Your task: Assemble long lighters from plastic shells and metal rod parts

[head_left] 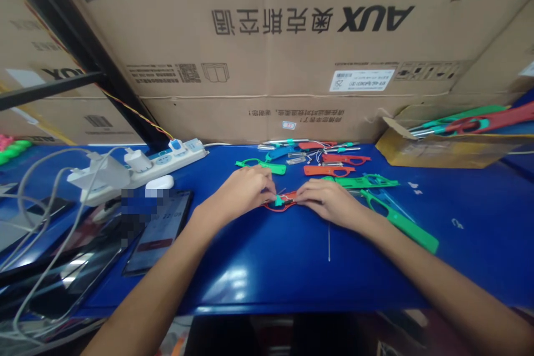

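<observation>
Both my hands meet over a red plastic lighter shell (280,205) lying on the blue table (267,267). My left hand (246,188) pinches a small teal part (278,200) at the shell's left end, fingers curled. On the shell's right end rests my right hand (327,199), fingers pressed down and holding it. A thin metal rod (329,242) lies just in front of my right wrist.
Green, red and blue lighter shells (346,169) and metal tubes lie behind the hands. A long green shell (400,221) lies by my right forearm. Phones (161,231), a power strip (146,169) and cables sit at left. Cardboard boxes (292,39) wall the back; an open box (438,147) is at right.
</observation>
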Demonstrator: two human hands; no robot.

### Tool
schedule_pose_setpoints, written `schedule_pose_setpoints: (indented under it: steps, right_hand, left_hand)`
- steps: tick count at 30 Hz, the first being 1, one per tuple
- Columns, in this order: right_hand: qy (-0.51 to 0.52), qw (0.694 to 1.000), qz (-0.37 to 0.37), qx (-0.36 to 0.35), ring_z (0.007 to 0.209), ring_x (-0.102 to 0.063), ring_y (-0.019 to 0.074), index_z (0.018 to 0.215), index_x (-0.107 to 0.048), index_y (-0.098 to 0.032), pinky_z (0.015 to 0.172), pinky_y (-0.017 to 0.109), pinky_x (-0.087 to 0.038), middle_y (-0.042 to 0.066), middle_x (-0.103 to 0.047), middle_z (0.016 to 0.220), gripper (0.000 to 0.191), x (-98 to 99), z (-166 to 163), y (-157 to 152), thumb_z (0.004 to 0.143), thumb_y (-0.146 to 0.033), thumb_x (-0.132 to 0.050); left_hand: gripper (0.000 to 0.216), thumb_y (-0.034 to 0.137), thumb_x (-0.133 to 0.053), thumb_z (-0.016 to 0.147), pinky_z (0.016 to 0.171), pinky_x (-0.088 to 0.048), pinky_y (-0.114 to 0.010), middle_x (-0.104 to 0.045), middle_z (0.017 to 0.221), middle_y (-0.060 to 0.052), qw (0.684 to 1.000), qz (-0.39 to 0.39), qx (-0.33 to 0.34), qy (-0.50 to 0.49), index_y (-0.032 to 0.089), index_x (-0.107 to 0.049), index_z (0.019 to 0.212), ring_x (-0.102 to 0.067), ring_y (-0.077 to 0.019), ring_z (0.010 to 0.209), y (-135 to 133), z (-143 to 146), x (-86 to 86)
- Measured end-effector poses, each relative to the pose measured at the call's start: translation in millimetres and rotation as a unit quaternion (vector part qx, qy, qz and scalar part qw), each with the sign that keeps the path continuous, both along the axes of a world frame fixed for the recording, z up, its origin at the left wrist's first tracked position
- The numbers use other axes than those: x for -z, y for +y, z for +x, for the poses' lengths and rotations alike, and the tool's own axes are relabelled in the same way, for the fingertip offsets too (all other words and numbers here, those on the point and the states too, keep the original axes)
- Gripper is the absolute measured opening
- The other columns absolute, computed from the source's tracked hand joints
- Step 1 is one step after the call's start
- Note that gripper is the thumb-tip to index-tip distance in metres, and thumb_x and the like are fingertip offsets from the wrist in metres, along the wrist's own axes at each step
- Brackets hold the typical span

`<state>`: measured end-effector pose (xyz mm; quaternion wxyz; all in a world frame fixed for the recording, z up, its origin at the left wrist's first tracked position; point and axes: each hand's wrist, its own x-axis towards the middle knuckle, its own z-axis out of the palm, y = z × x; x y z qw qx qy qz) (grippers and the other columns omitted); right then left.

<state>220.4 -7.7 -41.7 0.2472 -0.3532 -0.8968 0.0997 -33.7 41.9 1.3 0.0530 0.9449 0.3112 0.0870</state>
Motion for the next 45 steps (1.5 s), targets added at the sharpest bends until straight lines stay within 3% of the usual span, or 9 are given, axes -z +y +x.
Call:
schedule_pose_setpoints:
  steps: [9,20,29,35,45]
  right_hand:
    - [0.005,0.999,-0.031,0.019,0.095,-0.068,0.0211,0.105,-0.074,-0.019,0.084,0.037,-0.055,0.008,-0.073,0.105,0.018,-2.3,-4.7,-4.7,0.101,-0.021,-0.057]
    - [0.015,0.998,-0.051,0.040,0.096,-0.067,0.0202,0.103,-0.071,-0.021,0.086,0.036,-0.053,0.006,-0.072,0.104,0.015,2.3,-4.4,-3.4,0.102,-0.025,-0.056]
    - [0.020,0.997,-0.060,0.046,0.094,-0.068,0.0198,0.102,-0.071,-0.022,0.087,0.036,-0.053,0.005,-0.072,0.103,0.016,2.0,-4.2,-2.3,0.102,-0.027,-0.056]
    - [0.026,0.997,-0.057,0.036,0.095,-0.068,0.0199,0.103,-0.073,-0.022,0.086,0.037,-0.053,0.006,-0.073,0.105,0.018,1.9,-3.2,-1.5,0.102,-0.027,-0.055]
    - [0.024,0.997,-0.061,0.030,0.097,-0.069,0.0208,0.102,-0.072,-0.023,0.088,0.037,-0.053,0.005,-0.073,0.108,0.018,1.3,-1.8,-0.6,0.102,-0.028,-0.055]
  left_hand:
    - [0.018,0.038,-0.081,0.084,0.071,-0.041,-0.032,-0.072,0.089,-0.003,0.998,0.026,-0.013,0.054,0.021,-0.075,0.082,-0.067,-0.0221,0.084,-1.4,2.3,3.5]
    - [0.019,0.032,-0.073,0.092,0.073,-0.041,-0.033,-0.069,0.094,-0.004,0.995,0.092,0.031,0.029,0.017,-0.067,0.081,-0.066,-0.0212,0.084,2.2,3.5,11.0]
    - [0.020,0.034,-0.074,0.091,0.067,-0.039,-0.030,-0.069,0.091,-0.002,0.998,0.032,0.058,-0.013,0.018,-0.068,0.081,-0.065,-0.0180,0.081,10.1,-0.5,15.7]
    - [0.021,0.033,-0.077,0.088,0.069,-0.039,-0.031,-0.069,0.086,-0.003,0.997,0.075,0.023,0.026,0.017,-0.071,0.077,-0.066,-0.0199,0.079,3.5,6.6,11.8]
    - [0.021,0.038,-0.076,0.089,0.074,-0.039,-0.031,-0.068,0.094,-0.002,0.994,0.079,0.060,-0.038,0.019,-0.070,0.082,-0.065,-0.0192,0.089,18.5,1.4,23.8]
